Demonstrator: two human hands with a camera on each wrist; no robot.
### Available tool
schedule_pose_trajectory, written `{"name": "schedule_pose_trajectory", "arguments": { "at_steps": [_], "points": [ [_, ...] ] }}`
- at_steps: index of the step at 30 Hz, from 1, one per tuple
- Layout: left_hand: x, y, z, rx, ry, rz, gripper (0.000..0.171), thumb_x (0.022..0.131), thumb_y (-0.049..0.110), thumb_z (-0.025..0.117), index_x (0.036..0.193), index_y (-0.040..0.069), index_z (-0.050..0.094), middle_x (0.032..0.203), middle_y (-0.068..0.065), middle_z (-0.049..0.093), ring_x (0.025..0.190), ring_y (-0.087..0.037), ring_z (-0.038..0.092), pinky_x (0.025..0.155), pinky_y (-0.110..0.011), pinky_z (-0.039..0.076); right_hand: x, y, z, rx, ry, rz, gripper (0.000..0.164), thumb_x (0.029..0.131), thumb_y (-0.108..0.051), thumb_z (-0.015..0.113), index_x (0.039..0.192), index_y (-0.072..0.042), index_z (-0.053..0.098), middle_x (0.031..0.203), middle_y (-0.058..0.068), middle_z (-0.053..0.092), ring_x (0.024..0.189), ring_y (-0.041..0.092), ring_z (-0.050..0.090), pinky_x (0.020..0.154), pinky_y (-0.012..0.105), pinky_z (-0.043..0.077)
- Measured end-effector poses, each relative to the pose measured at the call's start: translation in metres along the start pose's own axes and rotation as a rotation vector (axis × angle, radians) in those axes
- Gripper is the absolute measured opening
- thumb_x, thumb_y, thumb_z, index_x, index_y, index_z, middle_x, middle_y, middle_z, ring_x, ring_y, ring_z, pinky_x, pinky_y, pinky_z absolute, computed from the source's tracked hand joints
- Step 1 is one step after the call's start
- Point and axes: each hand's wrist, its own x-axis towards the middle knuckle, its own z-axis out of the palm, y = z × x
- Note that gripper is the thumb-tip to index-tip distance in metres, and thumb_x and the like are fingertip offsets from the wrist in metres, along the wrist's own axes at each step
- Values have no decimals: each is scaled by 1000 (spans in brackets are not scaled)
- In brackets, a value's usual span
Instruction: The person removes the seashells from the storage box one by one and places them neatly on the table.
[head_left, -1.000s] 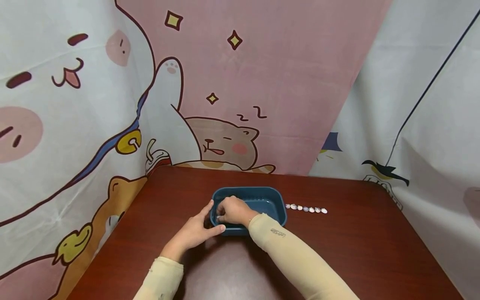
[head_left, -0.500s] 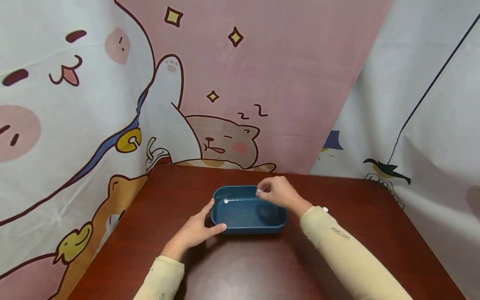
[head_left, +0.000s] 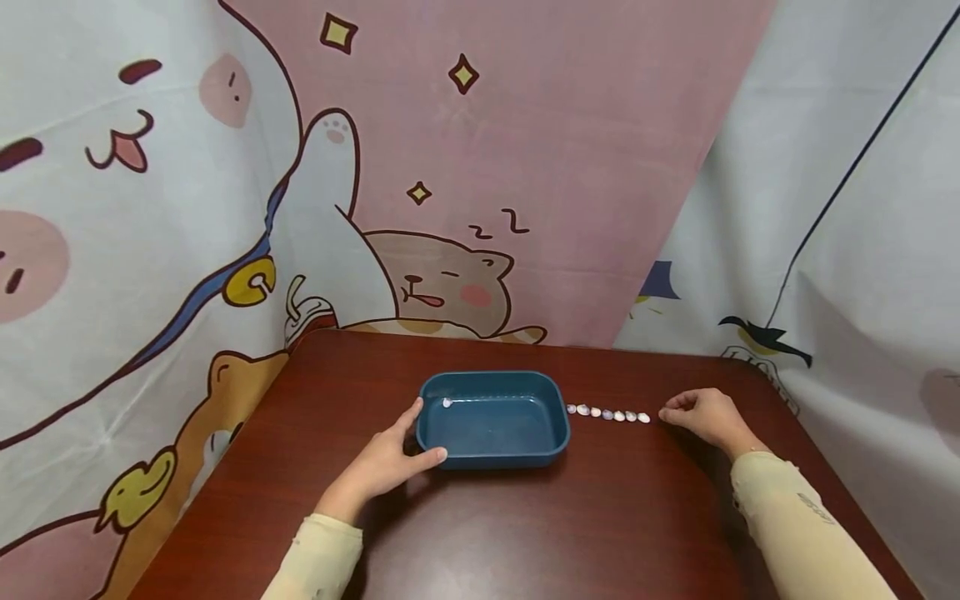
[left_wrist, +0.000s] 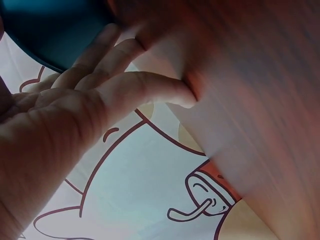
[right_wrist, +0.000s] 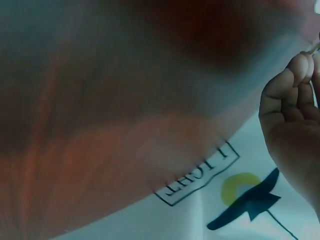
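A dark blue rectangular tub (head_left: 491, 461) stands on the table, with one small whitish shell (head_left: 447, 402) inside near its back left corner. My left hand (head_left: 382, 461) rests against the tub's left end, thumb at the near rim and fingers along the side, spread and fairly straight in the left wrist view. From the tub's right side a row of several small shells (head_left: 607, 414) runs rightward. Just past the row's right end, my right hand (head_left: 705, 417) pinches a small shell (right_wrist: 314, 48) between thumb and fingertips, low over the table; the fingers mostly hide it.
The reddish-brown table (head_left: 600, 517) reaches back to a printed cloth (head_left: 562, 167) with cartoon animals, which hangs behind it and along both sides. The tub's walls rise above the tabletop beside the shell row.
My right hand has come out of the tub with a shell and moved right, past the end of the row. The left hand has stayed at the tub.
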Motion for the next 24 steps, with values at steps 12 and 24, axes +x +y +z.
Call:
{"name": "schedule_pose_trajectory", "arguments": {
  "at_steps": [12,24],
  "points": [
    [0,0,0,19,-1,-14,105,91,57,80,172,19,24,158,-23,56,145,-42,55,116,-68,45,-2,19,19,72,-34,-15,35,94,-31,84,115,-4,78,98,7,73,88,20,60,77,31,51],
    [-1,2,0,30,1,-28,104,92,56,79,172,20,23,159,-23,55,145,-43,55,115,-69,45,-2,11,21,92,-27,-14,33,92,-28,86,113,-3,77,94,6,70,87,21,58,75,34,49]
  ]
}}
